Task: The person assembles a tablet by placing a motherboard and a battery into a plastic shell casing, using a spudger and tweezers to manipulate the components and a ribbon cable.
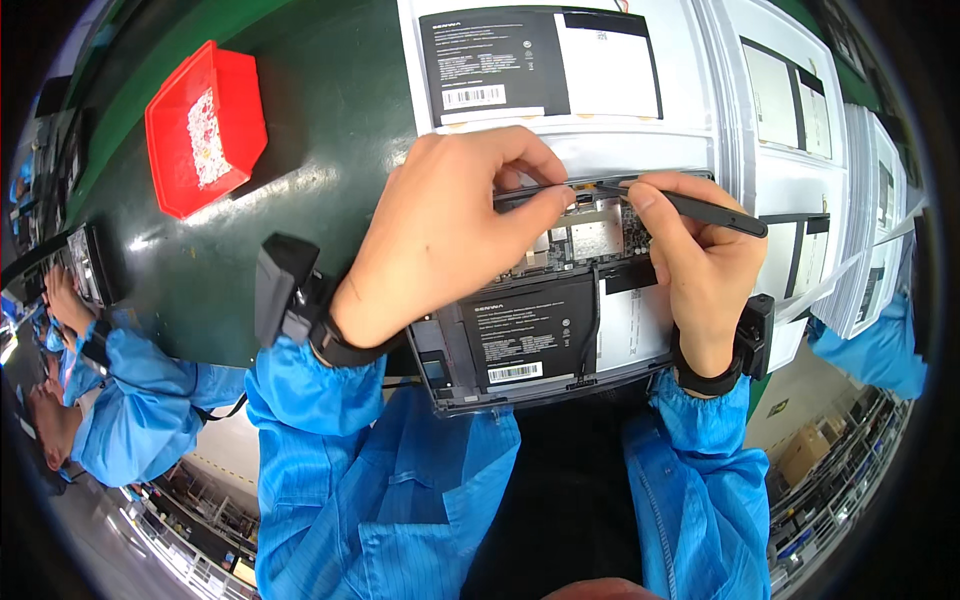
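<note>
An opened tablet (450, 372) lies in front of me with its circuit board (600, 238) exposed along the far part. Below the board sits a black battery (530, 325) with a printed label, and a white panel (635, 325) is to its right. My left hand (465, 210) reaches over the board, thumb and forefinger pinched at the tablet's far edge; what is between them is too small to make out. My right hand (700, 260) grips black tweezers (705, 212), their tips at the far edge beside my left fingertips.
A red bin (250, 120) with small white pieces stands on the green table (320, 90) at the far left. Beyond the tablet, a white tray (560, 145) holds another battery (490, 65). Stacked trays (735, 100) with more batteries rise at the right. Another person (140, 400) works at the left.
</note>
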The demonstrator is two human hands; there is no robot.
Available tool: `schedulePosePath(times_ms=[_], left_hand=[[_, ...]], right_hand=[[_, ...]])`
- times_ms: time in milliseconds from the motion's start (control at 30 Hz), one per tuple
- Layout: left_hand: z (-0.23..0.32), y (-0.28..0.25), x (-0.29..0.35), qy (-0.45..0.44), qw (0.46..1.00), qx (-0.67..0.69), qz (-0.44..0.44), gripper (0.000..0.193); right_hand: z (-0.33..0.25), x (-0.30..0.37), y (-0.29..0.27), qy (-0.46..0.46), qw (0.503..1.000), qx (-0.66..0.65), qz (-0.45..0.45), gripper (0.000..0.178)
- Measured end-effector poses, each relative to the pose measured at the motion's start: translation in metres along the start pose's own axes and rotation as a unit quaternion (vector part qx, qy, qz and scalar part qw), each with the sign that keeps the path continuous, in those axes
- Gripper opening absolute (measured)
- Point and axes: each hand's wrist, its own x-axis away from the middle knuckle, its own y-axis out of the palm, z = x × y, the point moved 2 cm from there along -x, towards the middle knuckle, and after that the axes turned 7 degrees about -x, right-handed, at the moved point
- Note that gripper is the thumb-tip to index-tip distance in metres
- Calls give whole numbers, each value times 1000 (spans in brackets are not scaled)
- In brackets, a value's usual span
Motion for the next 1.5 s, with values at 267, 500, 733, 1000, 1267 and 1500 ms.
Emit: schedulePosePath(times_ms=[267,500,733,1000,1267,1500], left_hand=[[-3,-4,-16,0,998,6,-61,18],[9,11,18,202,948,-229,89,22],[16,17,28,245,907,-332,86,47],[1,19,32,300,897,-282,159,36],[-2,21,31,285,907,-266,160,33],[2,16,28,265,918,-257,144,31]], right_hand=[[2,-1,0,-8,1000,3,-4,15],[5,2,-1,-28,999,-29,-15,17],[5,3,-5,-49,996,-53,-46,18],[5,6,-3,-113,987,66,-91,22],[5,3,0,-128,982,88,-108,21],[9,1,-4,-86,993,37,-66,17]])
